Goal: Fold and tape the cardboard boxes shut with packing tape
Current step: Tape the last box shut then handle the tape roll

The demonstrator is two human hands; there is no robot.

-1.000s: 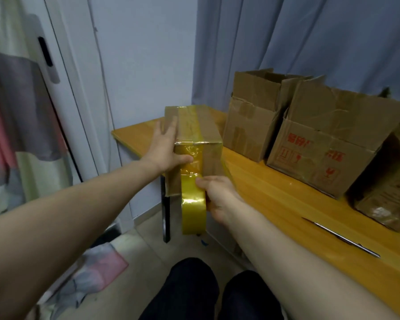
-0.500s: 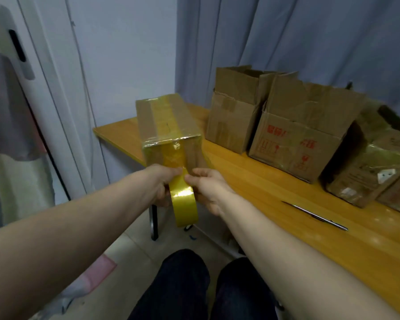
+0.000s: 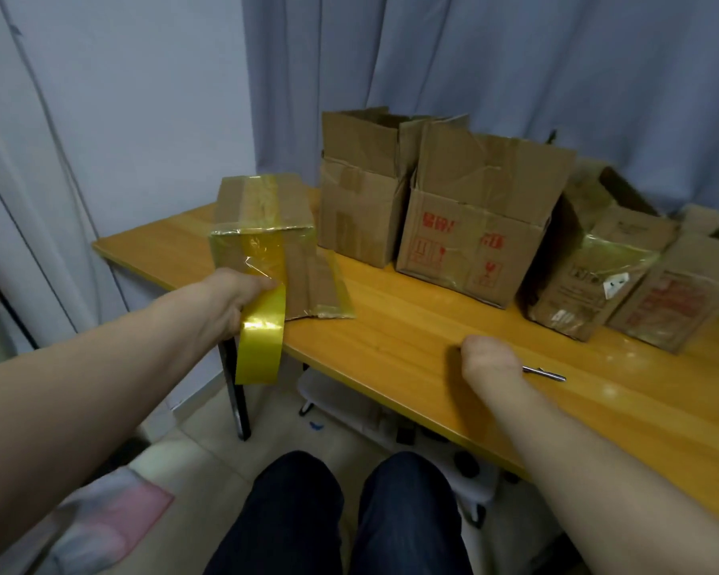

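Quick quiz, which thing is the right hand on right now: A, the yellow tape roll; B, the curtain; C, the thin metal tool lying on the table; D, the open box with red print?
C: the right hand sits over one end of the metal tool on the table, while the left hand holds the tape roll.

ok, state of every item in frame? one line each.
tape roll, gripped by left hand
taped box, closed, yellow tape over top and front, uncut from roll
back box, flaps up, open
red-printed box, flaps up, open
metal tool, lying flat, right hand over one end, grip hidden
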